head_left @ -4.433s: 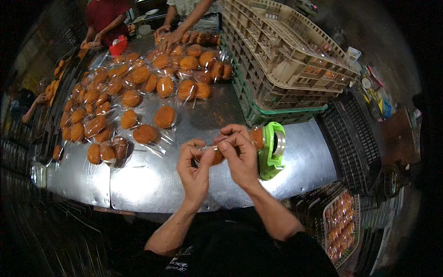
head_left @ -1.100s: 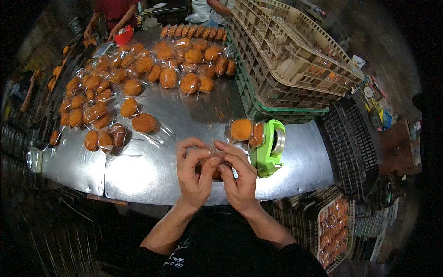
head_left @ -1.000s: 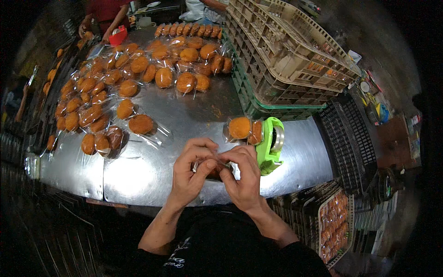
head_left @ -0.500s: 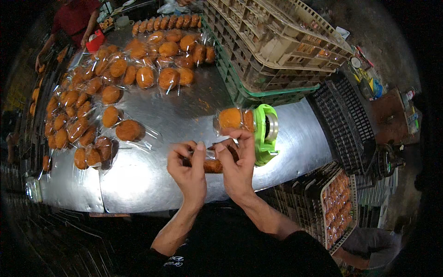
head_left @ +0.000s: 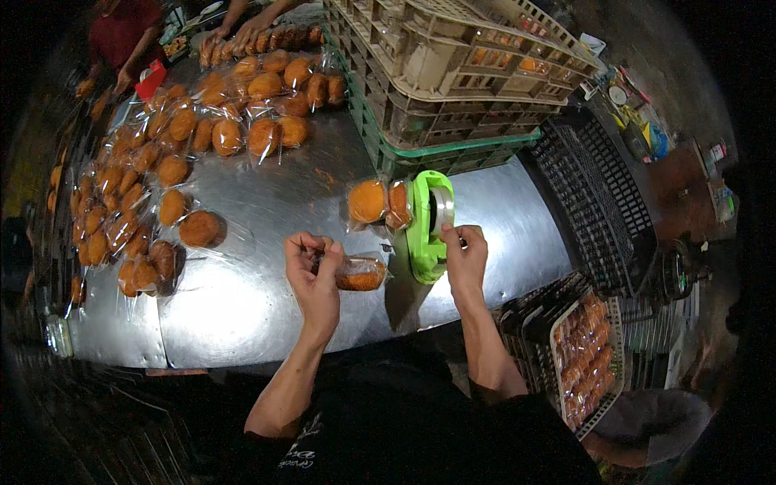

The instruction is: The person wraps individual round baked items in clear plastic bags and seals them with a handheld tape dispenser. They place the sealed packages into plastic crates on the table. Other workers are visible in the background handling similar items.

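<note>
Near the front edge of the shiny metal table [head_left: 242,323], just left of centre, the left hand [head_left: 314,279] has the end of a clear-wrapped orange-brown bun [head_left: 361,276] pinched between thumb and fingers, its body sticking out rightward, and that hold looks firm. Over to the right, the right hand [head_left: 467,260] is up against the lime-green plastic tape dispenser [head_left: 422,242], thumb and forefinger drawn together by its silver-coloured roll [head_left: 443,212]; whether a strip is caught between them, I cannot tell. My read: this is the taping step, wrapper gathered, tape being fetched. Next move calls for a short strip torn cleanly and carried left to the pinched end, with the left hand not slackening. Just left of the dispenser sits a pair of clear-wrapped orange buns [head_left: 369,201], and far left, a broad spread of bagged orange buns [head_left: 173,171].
</note>
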The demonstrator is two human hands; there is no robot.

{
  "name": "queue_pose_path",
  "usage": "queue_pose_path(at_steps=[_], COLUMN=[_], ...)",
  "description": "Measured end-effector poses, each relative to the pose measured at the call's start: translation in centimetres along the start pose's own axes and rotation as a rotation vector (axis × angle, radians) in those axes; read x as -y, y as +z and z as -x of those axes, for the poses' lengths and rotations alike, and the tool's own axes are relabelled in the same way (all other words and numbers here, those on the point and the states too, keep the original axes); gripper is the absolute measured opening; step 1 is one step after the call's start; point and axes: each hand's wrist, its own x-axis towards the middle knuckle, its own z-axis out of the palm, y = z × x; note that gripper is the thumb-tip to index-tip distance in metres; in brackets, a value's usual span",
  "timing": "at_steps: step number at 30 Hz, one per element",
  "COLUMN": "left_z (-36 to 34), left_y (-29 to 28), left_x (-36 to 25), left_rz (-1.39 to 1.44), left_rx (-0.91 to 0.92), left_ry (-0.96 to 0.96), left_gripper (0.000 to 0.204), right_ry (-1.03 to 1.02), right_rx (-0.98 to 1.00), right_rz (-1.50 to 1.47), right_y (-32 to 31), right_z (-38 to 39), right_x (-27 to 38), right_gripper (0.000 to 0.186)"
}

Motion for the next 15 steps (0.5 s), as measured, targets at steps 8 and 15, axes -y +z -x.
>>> queue_pose_path(at_steps=[8, 15], left_z=[-0.5, 1.3], left_y=[-0.6, -1.4], left_x=[0.7, -2.6], left_rz=[-0.058, -0.103], left_rx=[-0.005, 0.063], left_ry=[-0.03, 0.077], left_gripper=[0.026, 0.023], right_ry=[0.166, -0.054], right_rx=[0.314, 0.351], right_rz=[-0.309, -0.342], right_y=[0.7, 5.7], right_z=[7.7, 6.4], right_x=[5.2, 14.2], right_gripper=[0.019, 0.03])
